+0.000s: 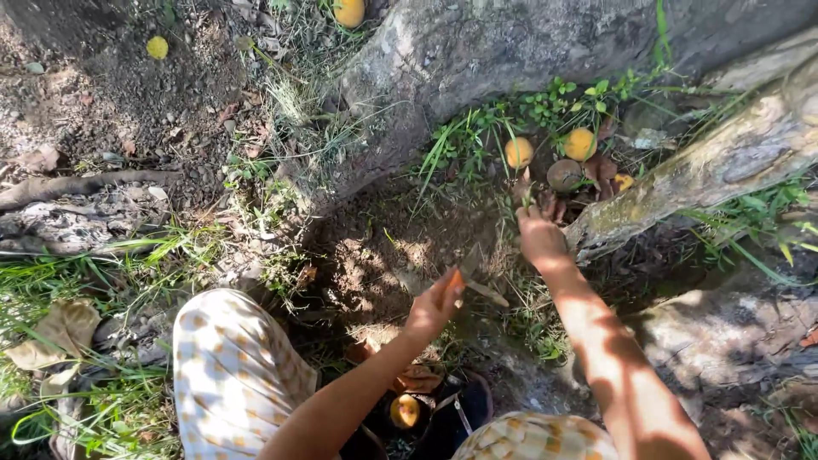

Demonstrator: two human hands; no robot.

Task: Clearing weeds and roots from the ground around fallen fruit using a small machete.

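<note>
The left hand (pixel 433 307) grips a small knife (pixel 475 281) above bare soil. The right hand (pixel 540 234) reaches toward the fallen yellow fruits (pixel 579 144) between the tree roots (pixel 707 170); its fingers lie in shadow among dead leaves, so their spread cannot be told.

At the top edge of the frame a round yellow fruit (pixel 348 11) is cut off, only its lower part showing. Bottom centre, a second yellow fruit (pixel 404 411) lies half hidden inside a dark bag (pixel 464 417), itself cut by the lower edge. The right hand (pixel 540 237) has its fingertips lost among brown dead leaves (pixel 596 170). The thin brown tool (pixel 477 277) in the left hand (pixel 436 304) is too blurred to identify.
</note>
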